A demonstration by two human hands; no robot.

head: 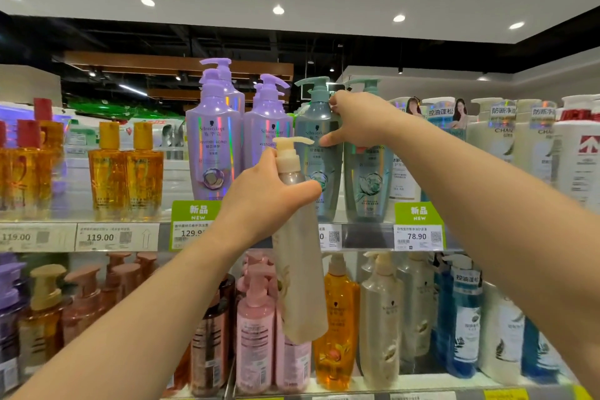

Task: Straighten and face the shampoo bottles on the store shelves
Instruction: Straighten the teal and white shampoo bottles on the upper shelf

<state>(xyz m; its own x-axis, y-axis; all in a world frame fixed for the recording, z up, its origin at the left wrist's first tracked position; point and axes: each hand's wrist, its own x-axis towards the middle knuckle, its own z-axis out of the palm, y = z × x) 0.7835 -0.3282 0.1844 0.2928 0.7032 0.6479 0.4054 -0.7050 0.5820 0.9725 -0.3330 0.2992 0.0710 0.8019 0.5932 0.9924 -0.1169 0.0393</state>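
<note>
At the upper shelf (367,230), my right hand (354,120) grips the teal bottle (319,153); my left hand (259,201) clasps a cream pump bottle (300,273) by its neck.

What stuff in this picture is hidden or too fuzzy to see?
Head view only:
- Price on the white shelf tag: covered by the cream pump bottle that the left hand holds.
- Front label of the grey-green pump bottle: partly behind the right hand gripping it.
- Small print on the lower-shelf pink pump bottle: too blurred.
- White bottle with red logo: cut by the right edge.
</note>
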